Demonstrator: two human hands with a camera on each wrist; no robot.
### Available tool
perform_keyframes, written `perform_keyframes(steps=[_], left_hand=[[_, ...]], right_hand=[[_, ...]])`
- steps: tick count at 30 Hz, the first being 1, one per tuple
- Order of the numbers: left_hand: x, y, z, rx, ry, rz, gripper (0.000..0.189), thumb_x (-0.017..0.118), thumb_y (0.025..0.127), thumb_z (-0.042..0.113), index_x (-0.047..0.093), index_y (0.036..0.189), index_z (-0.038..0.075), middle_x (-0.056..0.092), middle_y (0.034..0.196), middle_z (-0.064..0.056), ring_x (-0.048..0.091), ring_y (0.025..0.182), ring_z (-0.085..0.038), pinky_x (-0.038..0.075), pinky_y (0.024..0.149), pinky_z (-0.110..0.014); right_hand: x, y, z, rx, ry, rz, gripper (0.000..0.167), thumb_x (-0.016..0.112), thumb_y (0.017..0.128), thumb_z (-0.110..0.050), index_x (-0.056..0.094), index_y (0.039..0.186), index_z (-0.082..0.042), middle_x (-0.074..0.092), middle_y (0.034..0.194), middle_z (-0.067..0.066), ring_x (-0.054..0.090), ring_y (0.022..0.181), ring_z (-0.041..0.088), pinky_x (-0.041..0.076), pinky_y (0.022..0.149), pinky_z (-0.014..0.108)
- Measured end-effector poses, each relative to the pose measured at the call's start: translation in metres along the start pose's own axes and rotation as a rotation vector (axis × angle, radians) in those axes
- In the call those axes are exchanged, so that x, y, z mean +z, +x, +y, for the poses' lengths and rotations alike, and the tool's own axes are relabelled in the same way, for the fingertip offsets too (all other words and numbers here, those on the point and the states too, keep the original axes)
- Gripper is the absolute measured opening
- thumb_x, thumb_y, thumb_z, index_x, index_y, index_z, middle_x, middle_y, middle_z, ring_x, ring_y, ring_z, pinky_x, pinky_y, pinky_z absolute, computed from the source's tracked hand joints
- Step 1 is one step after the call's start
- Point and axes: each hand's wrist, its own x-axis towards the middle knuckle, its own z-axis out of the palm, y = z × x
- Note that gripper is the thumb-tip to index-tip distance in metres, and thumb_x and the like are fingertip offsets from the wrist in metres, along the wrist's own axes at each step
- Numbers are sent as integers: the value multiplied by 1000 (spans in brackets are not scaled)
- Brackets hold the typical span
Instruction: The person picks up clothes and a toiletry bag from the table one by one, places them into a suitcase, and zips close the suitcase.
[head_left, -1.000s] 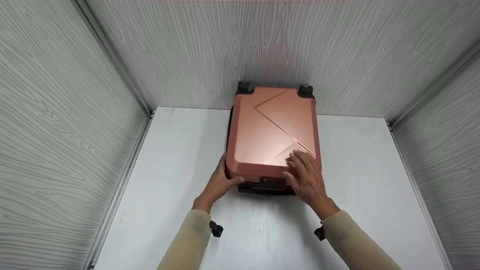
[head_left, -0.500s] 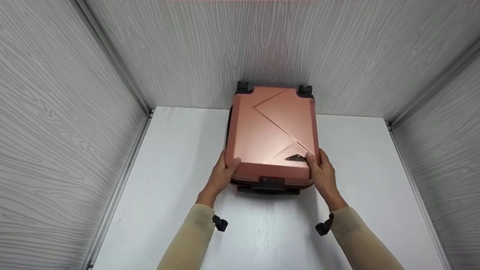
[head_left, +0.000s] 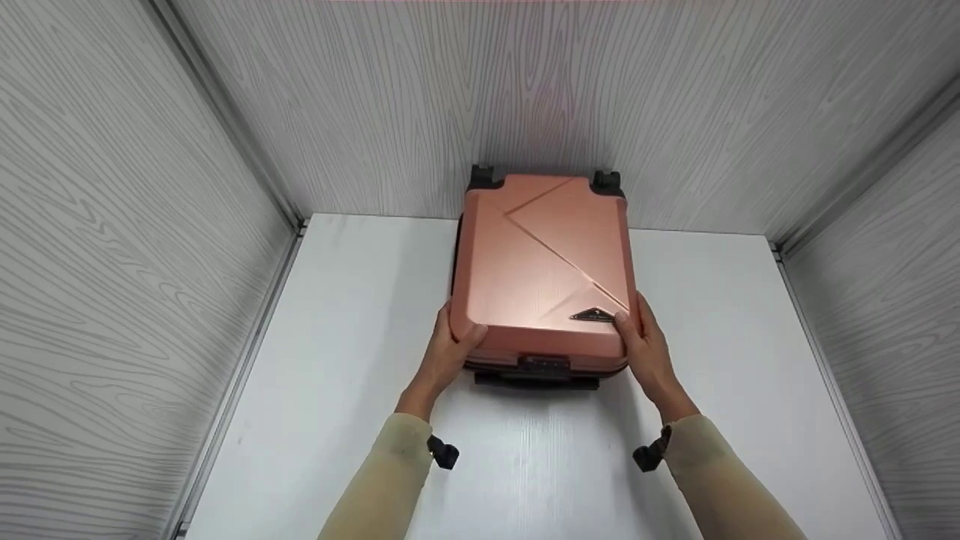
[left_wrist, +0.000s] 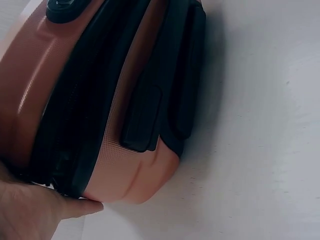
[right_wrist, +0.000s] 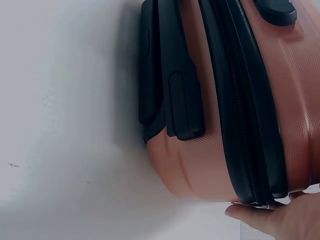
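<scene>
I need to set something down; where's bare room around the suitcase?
Bare white surface lies left of the suitcase to the left panel, right of it to the right panel, and between the sleeves. Crowded: where the left hand and right hand grip it, and its wheels beside the back panel.

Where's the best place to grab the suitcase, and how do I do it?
Probably by its near corners, left hand from the left and right hand from the right. The suitcase lies broad face up, looks too wide for one hand, and its wheels are at the far end.
</scene>
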Motion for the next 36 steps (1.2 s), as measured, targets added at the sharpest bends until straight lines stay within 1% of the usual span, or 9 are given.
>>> perform_keyframes(steps=[4, 9, 11, 18, 24, 28, 31, 33, 36], left_hand=[[1, 0, -2, 11, -11, 4, 107, 76, 92, 53, 10, 170, 21, 27, 169, -12, 38, 151, -31, 32, 123, -56], [2, 0, -5, 19, 47, 13, 107, 75, 90, 57, 11, 169, 23, 28, 167, -13, 40, 148, -32, 33, 122, -56], [3, 0, -5, 20, 73, 13, 108, 75, 90, 58, 11, 170, 22, 29, 167, -14, 41, 147, -33, 33, 122, -56], [5, -1, -5, -25, 130, 10, 114, 73, 89, 65, 7, 171, 23, 27, 170, -15, 40, 149, -34, 31, 123, -60], [7, -1, -7, -25, 177, 11, 115, 71, 89, 68, 5, 171, 21, 27, 171, -16, 39, 150, -35, 31, 123, -61], [7, 0, -8, -14, 238, 20, 114, 67, 90, 71, 5, 171, 21, 35, 166, -18, 47, 144, -36, 37, 119, -60], [6, -1, -8, -1, 253, 22, 113, 66, 90, 71, 5, 171, 20, 41, 160, -19, 52, 137, -36, 40, 117, -59], [5, -2, -8, 6, 241, 25, 113, 67, 91, 69, 5, 171, 20, 39, 161, -19, 51, 138, -35, 39, 117, -59], [5, -5, -7, 22, 230, 41, 113, 69, 91, 67, 3, 171, 24, 30, 169, -16, 43, 147, -35, 36, 120, -60]], right_hand=[[-2, 4, -1, -8, -52, 16, 79, 44, 107, -64, 14, 171, -29, 22, 176, 8, 24, 161, 31, 23, 128, 57], [-3, 6, -1, 2, -128, 46, 79, 43, 107, -64, 16, 171, -28, 25, 175, 11, 27, 160, 35, 26, 127, 58], [-3, 5, -1, 7, -144, 58, 78, 43, 107, -64, 16, 171, -28, 26, 175, 11, 28, 159, 36, 26, 126, 59], [-2, 3, -1, -17, -155, 124, 76, 42, 107, -63, 22, 170, -26, 32, 172, 13, 34, 157, 37, 30, 125, 58], [-1, 2, 3, -58, -150, 179, 72, 43, 108, -59, 31, 168, -23, 41, 167, 15, 44, 150, 38, 36, 120, 59], [0, 2, 3, -57, -135, 170, 74, 42, 107, -63, 29, 169, -24, 41, 167, 16, 47, 147, 38, 37, 119, 59], [2, 2, 3, -39, -121, 155, 77, 42, 106, -65, 26, 169, -24, 39, 168, 15, 45, 148, 38, 36, 120, 59], [2, 1, 2, -30, -118, 144, 77, 42, 106, -64, 25, 170, -24, 38, 169, 14, 43, 150, 37, 35, 121, 59], [3, 0, 1, -22, -117, 124, 77, 42, 106, -64, 23, 170, -25, 35, 170, 14, 40, 152, 37, 33, 122, 59]])
